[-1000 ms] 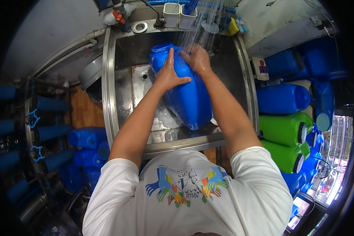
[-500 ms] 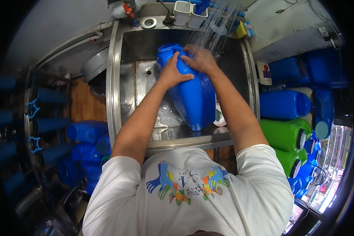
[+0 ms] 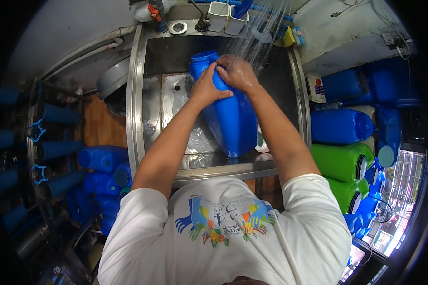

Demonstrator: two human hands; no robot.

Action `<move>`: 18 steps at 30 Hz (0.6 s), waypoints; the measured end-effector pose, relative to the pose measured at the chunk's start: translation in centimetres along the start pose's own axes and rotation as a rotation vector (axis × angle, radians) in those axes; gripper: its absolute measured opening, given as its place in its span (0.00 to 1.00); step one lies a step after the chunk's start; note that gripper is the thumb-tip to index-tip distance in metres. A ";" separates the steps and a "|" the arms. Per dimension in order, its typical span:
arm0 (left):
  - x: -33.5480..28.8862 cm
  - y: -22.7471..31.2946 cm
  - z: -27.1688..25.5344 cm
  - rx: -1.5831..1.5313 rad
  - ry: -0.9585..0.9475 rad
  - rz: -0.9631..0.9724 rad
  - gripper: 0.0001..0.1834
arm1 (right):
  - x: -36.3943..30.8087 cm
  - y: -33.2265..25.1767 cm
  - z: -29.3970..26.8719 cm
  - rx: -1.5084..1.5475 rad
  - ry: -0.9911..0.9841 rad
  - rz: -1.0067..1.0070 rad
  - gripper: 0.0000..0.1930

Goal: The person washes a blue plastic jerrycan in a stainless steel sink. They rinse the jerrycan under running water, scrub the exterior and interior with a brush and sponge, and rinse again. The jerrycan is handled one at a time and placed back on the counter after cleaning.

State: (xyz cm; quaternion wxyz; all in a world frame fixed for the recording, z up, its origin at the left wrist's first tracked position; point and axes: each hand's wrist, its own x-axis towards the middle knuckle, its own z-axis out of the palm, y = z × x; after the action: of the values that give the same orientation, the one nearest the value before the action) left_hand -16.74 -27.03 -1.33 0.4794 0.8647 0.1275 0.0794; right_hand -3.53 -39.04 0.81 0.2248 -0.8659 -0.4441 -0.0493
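A blue plastic water jug (image 3: 230,126) leans in the stainless steel sink (image 3: 135,95), its neck pointing to the far left. My left hand (image 3: 206,89) grips the jug's upper left side below the neck, thumb stretched across the body. Beside it, my right hand (image 3: 238,73) is curled over the jug's upper right edge, near the handle, with its fingertips partly hidden. Streams of water (image 3: 264,28) fall just beyond my right hand. A round whitish item (image 3: 262,145) shows in part at the jug's lower right.
Two white holders (image 3: 218,16) and a yellow sponge (image 3: 288,37) stand along the sink's back ledge, by a drain strainer (image 3: 178,28). Green jugs (image 3: 337,159) and blue jugs (image 3: 340,126) are stacked on the right. More blue containers (image 3: 102,158) stand at left, near a rack.
My right hand has drawn in slightly toward the jug, its fingers more curled near my left hand. The left hand keeps its grip, and the jug stays nearly in place.
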 end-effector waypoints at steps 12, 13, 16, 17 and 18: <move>2.2 -3.0 3.9 -0.259 0.037 -0.022 0.57 | -0.9 0.1 -0.1 -0.067 0.072 0.393 0.17; 2.0 -2.8 3.8 -0.141 0.014 0.035 0.59 | -0.6 0.1 0.0 -0.054 0.076 0.242 0.18; 1.3 -2.7 2.6 -0.133 0.042 -0.089 0.65 | -0.3 -0.2 -0.1 -0.032 0.087 -0.047 0.20; 1.2 -2.8 2.1 -0.156 -0.001 -0.080 0.66 | -0.3 -0.3 -0.2 -0.046 0.011 0.027 0.21; 1.2 -3.0 1.5 -0.166 -0.005 -0.085 0.66 | -0.5 -0.4 -0.2 -0.083 -0.021 0.144 0.22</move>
State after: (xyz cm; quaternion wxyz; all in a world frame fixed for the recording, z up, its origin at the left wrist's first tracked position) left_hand -15.68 -26.39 -4.66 0.5527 0.8159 0.1561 0.0670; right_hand -4.12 -39.29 1.01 0.1870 -0.9047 -0.3805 -0.0421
